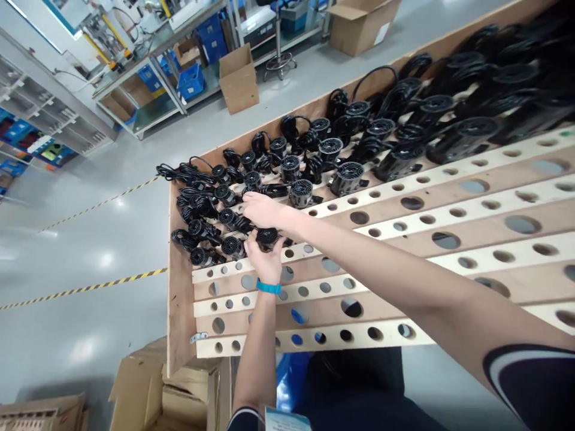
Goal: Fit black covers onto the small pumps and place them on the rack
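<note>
My left hand, with a blue band at the wrist, is wrapped round a black cylindrical device with a round slotted grille. Just beyond it, my right hand reaches across with curled fingers among the black devices and cables; whatever is in its fingers is hidden. A similar black device stands left of my left hand. Another black device sits to the right of my right hand. Coiled black cables lie between the devices at the far left end.
A large wooden crate holds the devices on slats with round holes. An open cardboard box stands below its left corner. Across the floor are a cardboard box, a workbench and a stool.
</note>
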The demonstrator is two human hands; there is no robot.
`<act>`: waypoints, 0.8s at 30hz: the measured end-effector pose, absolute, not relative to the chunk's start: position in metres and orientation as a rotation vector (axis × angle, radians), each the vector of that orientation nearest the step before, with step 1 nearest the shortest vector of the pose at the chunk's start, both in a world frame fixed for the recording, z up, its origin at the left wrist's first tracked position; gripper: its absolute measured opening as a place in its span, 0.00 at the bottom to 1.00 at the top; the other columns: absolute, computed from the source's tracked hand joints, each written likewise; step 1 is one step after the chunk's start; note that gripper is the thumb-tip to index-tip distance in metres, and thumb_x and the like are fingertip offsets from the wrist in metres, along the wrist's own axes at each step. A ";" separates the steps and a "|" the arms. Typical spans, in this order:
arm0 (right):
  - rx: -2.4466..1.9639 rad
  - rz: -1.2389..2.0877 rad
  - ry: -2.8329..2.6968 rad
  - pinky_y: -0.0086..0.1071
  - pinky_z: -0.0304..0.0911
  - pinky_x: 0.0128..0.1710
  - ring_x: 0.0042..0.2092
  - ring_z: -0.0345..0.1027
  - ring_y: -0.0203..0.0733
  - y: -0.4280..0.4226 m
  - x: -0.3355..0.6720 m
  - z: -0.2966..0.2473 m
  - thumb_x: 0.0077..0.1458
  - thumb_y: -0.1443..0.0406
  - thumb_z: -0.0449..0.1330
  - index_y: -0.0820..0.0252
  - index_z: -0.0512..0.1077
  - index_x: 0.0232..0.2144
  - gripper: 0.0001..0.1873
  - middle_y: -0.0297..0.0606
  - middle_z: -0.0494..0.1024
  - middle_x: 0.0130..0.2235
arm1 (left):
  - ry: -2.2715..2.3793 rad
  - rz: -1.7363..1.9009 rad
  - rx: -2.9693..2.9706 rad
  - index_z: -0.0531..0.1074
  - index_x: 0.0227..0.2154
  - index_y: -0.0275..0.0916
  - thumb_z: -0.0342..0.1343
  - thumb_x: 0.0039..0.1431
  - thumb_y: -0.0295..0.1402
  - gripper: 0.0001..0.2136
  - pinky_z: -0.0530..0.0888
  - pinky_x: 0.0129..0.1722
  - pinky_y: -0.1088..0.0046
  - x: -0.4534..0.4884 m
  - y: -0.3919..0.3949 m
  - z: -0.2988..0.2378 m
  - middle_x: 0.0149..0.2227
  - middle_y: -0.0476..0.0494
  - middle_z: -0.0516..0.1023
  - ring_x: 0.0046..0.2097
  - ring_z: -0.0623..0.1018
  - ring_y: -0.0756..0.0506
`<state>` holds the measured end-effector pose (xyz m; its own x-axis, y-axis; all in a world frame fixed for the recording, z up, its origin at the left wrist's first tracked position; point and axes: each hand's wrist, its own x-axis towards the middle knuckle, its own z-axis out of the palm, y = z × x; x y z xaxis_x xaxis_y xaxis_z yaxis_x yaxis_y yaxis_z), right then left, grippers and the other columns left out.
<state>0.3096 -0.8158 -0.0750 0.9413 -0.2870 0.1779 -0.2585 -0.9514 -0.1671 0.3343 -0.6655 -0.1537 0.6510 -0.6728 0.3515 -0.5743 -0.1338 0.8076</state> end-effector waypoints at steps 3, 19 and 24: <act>-2.917 -0.379 0.420 0.42 0.54 0.64 0.53 0.68 0.52 -0.811 0.307 -0.071 0.56 0.74 0.58 0.68 0.81 0.37 0.11 0.50 0.81 0.42 | -1.034 -0.057 1.864 0.68 0.50 0.36 0.75 0.45 0.41 0.31 0.74 0.55 0.57 0.336 -0.668 -0.152 0.47 0.36 0.75 0.52 0.77 0.37; -2.417 -0.941 0.952 0.53 0.69 0.54 0.55 0.70 0.54 -0.709 0.075 -0.109 0.68 0.67 0.50 0.55 0.79 0.50 0.18 0.48 0.79 0.51 | -1.145 -0.092 1.932 0.67 0.44 0.37 0.74 0.45 0.41 0.28 0.73 0.56 0.53 0.350 -0.674 -0.123 0.44 0.39 0.74 0.51 0.77 0.36; -2.360 -0.930 1.552 0.48 0.70 0.53 0.54 0.72 0.50 -0.589 -0.054 -0.102 0.67 0.69 0.52 0.54 0.78 0.50 0.18 0.47 0.81 0.48 | -1.443 -0.372 1.571 0.70 0.45 0.38 0.71 0.48 0.45 0.26 0.75 0.53 0.53 0.233 -0.689 -0.097 0.42 0.40 0.75 0.50 0.78 0.36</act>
<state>-0.0535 -0.5887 -0.1020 0.2649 -0.8747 0.4060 -0.7703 -0.4452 -0.4565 0.2332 -0.6886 -0.0974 0.2607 -0.8968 0.3574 -0.6120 0.1328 0.7796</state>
